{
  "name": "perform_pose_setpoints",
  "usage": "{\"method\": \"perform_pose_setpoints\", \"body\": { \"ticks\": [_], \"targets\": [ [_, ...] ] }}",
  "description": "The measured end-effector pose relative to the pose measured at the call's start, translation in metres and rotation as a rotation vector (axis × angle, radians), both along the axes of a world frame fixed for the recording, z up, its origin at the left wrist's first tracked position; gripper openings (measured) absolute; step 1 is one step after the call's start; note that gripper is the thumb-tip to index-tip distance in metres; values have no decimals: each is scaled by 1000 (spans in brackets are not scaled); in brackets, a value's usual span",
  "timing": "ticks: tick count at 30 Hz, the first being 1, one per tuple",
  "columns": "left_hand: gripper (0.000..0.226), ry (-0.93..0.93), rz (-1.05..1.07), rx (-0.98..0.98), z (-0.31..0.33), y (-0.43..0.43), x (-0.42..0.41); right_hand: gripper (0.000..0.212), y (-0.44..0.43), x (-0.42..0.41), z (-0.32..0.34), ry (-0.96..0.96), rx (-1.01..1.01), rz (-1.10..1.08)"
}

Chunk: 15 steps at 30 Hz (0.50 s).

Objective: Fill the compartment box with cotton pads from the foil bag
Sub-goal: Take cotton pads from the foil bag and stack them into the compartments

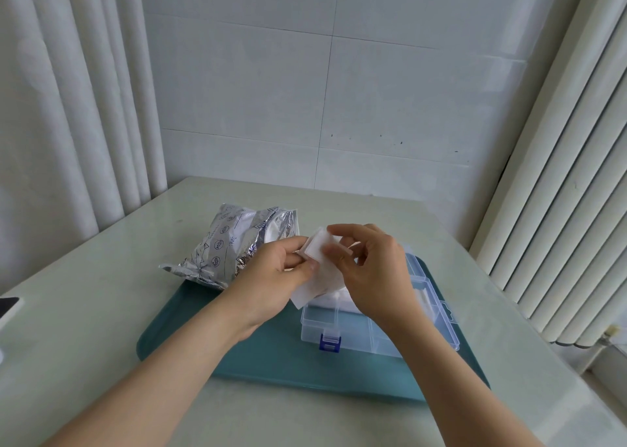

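A crinkled silver foil bag (226, 247) lies at the far left corner of a teal tray (271, 351), its open mouth facing right with white pads inside. A clear compartment box (353, 328) with a blue latch sits on the tray's right half, lid open, white pads in a far compartment. Above the box, my left hand (271, 277) and my right hand (369, 266) both pinch a small stack of white square cotton pads (320, 248). One pad hangs lower toward the box. My hands hide the box's middle compartments.
The tray rests on a pale green table (101, 311) against a tiled wall. Curtains hang on the left, and a white radiator (559, 226) stands on the right. A dark object (6, 306) lies at the table's left edge.
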State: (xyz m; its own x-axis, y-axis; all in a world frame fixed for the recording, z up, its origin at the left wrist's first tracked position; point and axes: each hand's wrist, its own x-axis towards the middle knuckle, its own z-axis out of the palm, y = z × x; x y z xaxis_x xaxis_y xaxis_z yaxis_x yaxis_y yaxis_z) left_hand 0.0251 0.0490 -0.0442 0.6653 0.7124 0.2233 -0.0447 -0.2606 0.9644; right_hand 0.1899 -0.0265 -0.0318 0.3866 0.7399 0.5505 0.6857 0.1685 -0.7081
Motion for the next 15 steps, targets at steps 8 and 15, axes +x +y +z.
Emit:
{"method": "perform_pose_setpoints", "body": {
  "ticks": [8,15],
  "targets": [
    [27,4,16,4,1,-1,0,17,2,2,-1,144,7,63],
    [25,-9,42,11,-1,0,0,12,-1,-2,1,-12,-7,34]
  ]
}}
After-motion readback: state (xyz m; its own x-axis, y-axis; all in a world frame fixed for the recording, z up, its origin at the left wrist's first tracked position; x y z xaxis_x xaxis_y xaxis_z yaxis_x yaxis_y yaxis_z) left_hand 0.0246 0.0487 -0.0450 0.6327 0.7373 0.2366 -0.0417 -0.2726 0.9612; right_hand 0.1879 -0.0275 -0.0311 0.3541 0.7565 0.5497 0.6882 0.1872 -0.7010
